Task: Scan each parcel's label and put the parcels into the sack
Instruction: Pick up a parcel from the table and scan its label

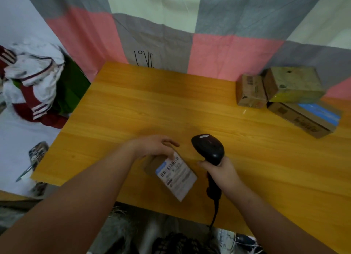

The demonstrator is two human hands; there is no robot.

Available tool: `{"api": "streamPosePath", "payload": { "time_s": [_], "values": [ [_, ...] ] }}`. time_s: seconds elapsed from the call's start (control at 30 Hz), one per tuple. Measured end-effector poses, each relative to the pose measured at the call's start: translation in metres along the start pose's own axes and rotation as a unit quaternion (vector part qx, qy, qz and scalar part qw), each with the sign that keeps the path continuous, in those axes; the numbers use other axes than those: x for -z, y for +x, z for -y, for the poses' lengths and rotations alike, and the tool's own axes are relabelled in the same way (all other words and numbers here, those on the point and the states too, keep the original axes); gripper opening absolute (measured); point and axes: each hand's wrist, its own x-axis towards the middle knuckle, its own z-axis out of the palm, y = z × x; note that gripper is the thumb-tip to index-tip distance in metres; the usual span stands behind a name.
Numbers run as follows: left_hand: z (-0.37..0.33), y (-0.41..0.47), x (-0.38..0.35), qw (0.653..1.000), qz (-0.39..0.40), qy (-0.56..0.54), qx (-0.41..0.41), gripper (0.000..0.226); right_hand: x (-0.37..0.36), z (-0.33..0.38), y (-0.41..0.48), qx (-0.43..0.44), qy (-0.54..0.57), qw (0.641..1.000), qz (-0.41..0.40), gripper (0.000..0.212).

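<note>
Left hand grips parcel; right hand clasps barcode scanner. Recommended: hold label flat and steady, facing scanner head.

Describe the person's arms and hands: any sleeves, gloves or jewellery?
No sleeves show: the left forearm and right forearm are bare to the frame edge. The left hand and right hand wear no gloves, and no watch or bracelet shows.

A single head-worn camera looks steeply down, close over the table.
</note>
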Motion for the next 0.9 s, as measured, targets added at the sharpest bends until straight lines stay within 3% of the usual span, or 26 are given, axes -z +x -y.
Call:
{"api": "streamPosePath", "payload": {
  "time_s": [0.03,0.1,0.2,0.27,0.33,0.43,0.5,0.67,0.8,0.9],
  "values": [
    [-0.003,0.003,-0.004,0.999,-0.002,0.044,-0.009,0.05,-0.002,-0.001,0.0,-0.021,-0.005,1.0,0.007,0.012],
    [0.0,0.015,-0.014,0.988,-0.096,0.106,-0.051,0.072,-0.008,-0.004,0.001,-0.052,-0.009,0.998,0.026,0.012],
    [0.016,0.021,-0.023,0.939,-0.301,0.144,-0.083,0.075,-0.018,-0.01,0.001,-0.071,0.004,0.997,0.025,0.021],
    [0.036,0.02,-0.025,0.922,-0.363,0.12,-0.054,0.076,-0.022,-0.011,0.001,-0.074,0.009,0.997,0.01,0.023],
    [0.057,0.014,-0.029,0.928,-0.37,0.038,-0.003,0.081,-0.025,-0.012,0.003,-0.072,0.017,0.997,0.01,0.025],
    [0.08,0.002,-0.039,0.957,-0.239,-0.156,0.053,0.081,-0.035,-0.012,0.006,-0.076,0.01,0.997,0.033,0.023],
    [0.086,-0.001,-0.051,0.952,-0.186,-0.237,0.043,0.066,-0.046,-0.011,0.007,-0.076,0.018,0.997,0.023,0.025],
    [0.085,0.004,-0.06,0.884,-0.248,-0.396,-0.02,0.072,-0.056,-0.008,0.012,-0.082,0.061,0.995,-0.012,0.033],
    [0.075,0.007,-0.061,0.858,-0.298,-0.402,-0.117,0.058,-0.053,-0.013,0.01,-0.144,0.11,0.983,0.018,0.03],
    [0.056,0.012,-0.052,0.852,-0.322,-0.384,-0.155,0.05,-0.043,-0.009,0.007,-0.113,0.075,0.99,0.024,0.028]
  ]
}}
